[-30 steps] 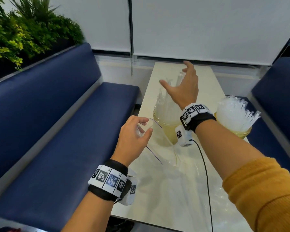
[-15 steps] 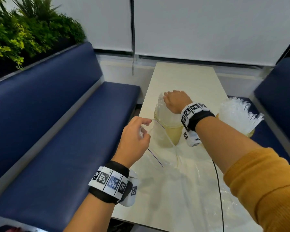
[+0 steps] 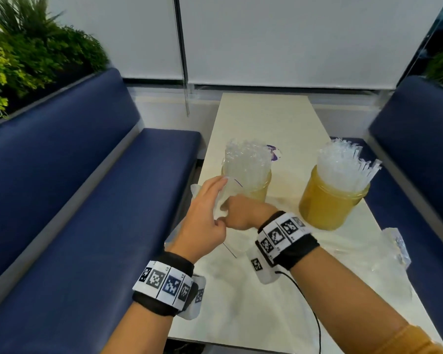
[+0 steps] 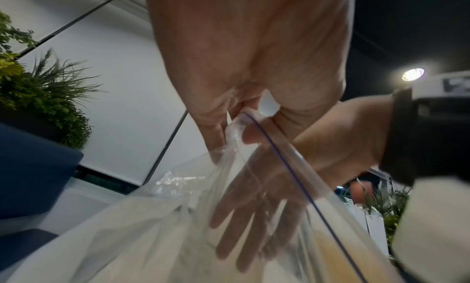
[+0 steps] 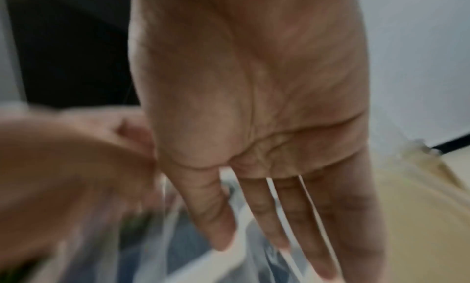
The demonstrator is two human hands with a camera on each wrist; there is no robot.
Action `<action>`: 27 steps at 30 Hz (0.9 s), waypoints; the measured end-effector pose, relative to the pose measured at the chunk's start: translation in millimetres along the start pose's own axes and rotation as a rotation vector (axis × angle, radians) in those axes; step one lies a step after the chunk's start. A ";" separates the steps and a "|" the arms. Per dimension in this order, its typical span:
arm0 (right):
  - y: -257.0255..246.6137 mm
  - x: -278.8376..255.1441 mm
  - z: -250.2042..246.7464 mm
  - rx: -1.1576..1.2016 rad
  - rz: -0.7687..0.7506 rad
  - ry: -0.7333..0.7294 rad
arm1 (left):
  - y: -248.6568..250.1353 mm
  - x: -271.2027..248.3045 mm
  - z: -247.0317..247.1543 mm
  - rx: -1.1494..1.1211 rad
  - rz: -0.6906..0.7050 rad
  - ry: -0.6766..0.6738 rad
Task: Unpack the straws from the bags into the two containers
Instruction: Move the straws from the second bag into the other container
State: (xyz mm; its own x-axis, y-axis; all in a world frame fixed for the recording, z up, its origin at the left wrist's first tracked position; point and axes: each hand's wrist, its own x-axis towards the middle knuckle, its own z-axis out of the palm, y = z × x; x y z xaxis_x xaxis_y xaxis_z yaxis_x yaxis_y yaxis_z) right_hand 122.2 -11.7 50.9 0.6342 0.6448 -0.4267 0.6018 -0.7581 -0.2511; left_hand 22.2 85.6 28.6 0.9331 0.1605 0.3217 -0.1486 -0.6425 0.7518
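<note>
My left hand [image 3: 202, 221] is in the middle of the head view. It pinches the top edge of a clear bag [image 4: 178, 217] between thumb and fingers. The bag has a thin blue line [image 4: 300, 178] along its mouth. In the left wrist view the bag hangs down from that pinch, filling the lower part of the frame.

My right hand [image 3: 243, 213] is just right of my left hand and touches it. Its fingers are straight and spread, and they reach down inside the open bag. In the left wrist view I see those fingers [image 4: 244, 211] through the clear plastic. The right wrist view is blurry, but it shows the same flat, open palm [image 5: 254, 106] holding nothing.

The bench [image 3: 264, 116] is a long pale strip running up the middle of the head view. 2 yellow containers stand on it. The left container [image 3: 256, 187] is just above my hands and holds a bunch of clear straws [image 3: 246, 162]. The right container [image 3: 327, 203] is at the right of the frame, apart from the first, and it is packed with straws [image 3: 343, 162] that fan out at the top. A crumpled clear bag [image 3: 394, 249] lies on the bench at the lower right.

Blue seats [image 3: 74, 200] run along both sides. Green plants [image 3: 23, 52] fill the upper left corner.
</note>
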 end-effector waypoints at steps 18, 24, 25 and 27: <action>1.0 22.2 75.0 -0.065 0.159 -0.099 | 3.4 -21.2 5.8 0.103 0.088 -0.088; 14.8 -13.2 31.3 -0.111 0.104 -0.090 | -1.2 -16.2 8.5 0.118 0.012 -0.053; 18.6 -18.4 26.5 -0.103 0.103 -0.087 | -1.9 -15.1 9.0 0.142 0.004 -0.038; 25.8 -28.8 17.7 -0.125 0.092 -0.053 | -2.2 -11.2 8.5 0.186 -0.004 -0.007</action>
State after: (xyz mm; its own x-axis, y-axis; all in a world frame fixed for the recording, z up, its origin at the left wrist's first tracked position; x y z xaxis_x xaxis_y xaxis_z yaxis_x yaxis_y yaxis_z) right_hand 110.9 -51.6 41.4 0.6650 0.5645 -0.4891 0.6000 -0.7937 -0.1002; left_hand 14.8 78.8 18.5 0.9359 0.1587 0.3144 -0.0822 -0.7696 0.6332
